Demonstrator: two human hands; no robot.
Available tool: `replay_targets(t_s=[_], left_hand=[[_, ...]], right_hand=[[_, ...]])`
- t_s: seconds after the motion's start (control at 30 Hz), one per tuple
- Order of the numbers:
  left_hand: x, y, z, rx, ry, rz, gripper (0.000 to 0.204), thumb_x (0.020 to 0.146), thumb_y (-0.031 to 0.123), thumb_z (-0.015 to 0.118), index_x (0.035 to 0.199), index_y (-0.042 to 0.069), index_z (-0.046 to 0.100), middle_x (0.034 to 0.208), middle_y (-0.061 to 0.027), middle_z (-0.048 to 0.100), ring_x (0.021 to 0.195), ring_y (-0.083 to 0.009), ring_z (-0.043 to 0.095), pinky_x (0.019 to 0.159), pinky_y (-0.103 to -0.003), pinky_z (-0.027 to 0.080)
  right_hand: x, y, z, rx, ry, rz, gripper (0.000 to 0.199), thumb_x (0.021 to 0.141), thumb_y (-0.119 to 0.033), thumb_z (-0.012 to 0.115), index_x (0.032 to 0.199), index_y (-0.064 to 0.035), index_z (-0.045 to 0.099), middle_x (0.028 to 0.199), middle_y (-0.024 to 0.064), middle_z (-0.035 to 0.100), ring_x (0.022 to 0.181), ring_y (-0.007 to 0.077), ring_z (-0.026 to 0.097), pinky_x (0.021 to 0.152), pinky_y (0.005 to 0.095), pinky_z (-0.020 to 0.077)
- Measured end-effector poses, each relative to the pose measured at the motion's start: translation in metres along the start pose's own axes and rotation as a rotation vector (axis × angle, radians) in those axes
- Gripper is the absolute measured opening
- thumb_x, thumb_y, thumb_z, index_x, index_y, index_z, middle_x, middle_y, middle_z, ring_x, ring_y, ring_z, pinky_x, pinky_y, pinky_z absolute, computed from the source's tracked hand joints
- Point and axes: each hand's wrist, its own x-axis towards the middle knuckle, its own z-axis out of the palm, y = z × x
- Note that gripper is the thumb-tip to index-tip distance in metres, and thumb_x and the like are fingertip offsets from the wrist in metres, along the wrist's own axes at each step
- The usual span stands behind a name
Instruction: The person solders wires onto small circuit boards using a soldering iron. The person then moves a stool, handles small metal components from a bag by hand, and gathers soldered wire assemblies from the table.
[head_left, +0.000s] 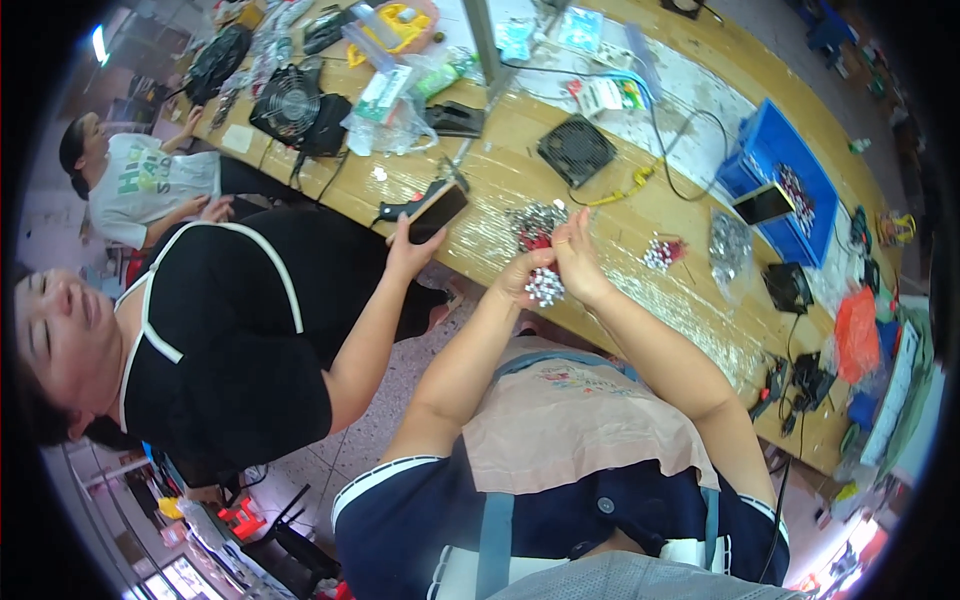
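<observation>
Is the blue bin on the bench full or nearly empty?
Nearly empty: the blue bin shows mostly bare blue floor, with only a strip of small parts.

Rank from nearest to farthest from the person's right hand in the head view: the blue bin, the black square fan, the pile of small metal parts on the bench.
From the right hand:
1. Pile of small metal parts, just left of it.
2. Black square fan, up the bench.
3. Blue bin, far right.

The room is bright all over, and the light is even. A white lamp [99, 44] shines at the top left. The wooden table [520, 140] has shiny spots where light bounces off it. Shadows are soft and small. The picture is round with black corners, and straight lines bend near the edge. The far edges look a bit fuzzy
</observation>
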Motion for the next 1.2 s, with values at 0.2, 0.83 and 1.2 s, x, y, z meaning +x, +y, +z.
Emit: replay_targets(t_s=[0.2,0.83,1.2], left_hand=[[0.010,-0.010,-0.012,-0.029,0.033,0.104,0.041,0.076,0.016,0.068,0.113,-0.001,0.058,0.101,-0.0122,0.066,0.091,-0.0231,0.065,0.082,-0.036,0.054],[-0.042,0.062,0.006,0.147,0.200,-0.007,0.023,0.080,0.024,0.062,0.089,0.003,0.064,0.082,-0.0102,0.068,0.070,-0.0224,0.067,0.071,-0.037,0.056],[-0.047,-0.017,-0.012,0.005,0.109,0.104,0.018,0.086,0.018,0.060,0.094,0.003,0.063,0.085,-0.0079,0.067,0.076,-0.0182,0.065,0.073,-0.035,0.054]], right_hand=[[0.001,-0.020,0.000,0.017,-0.057,0.113,0.093,0.090,-0.062,0.035,0.141,0.0135,0.014,0.151,0.0302,0.003,0.142,0.0363,0.002,0.115,0.0356,0.0069],[0.032,-0.023,0.049,0.634,-0.361,0.108,0.069,0.089,-0.064,0.043,0.126,-0.0050,0.046,0.108,0.0082,0.059,0.095,0.0170,0.059,0.081,0.0344,0.0490],[-0.015,0.000,0.037,0.418,-0.390,0.121,0.074,0.088,-0.056,0.054,0.131,0.0033,0.040,0.116,0.0135,0.056,0.103,0.0213,0.055,0.088,0.0371,0.0447]])
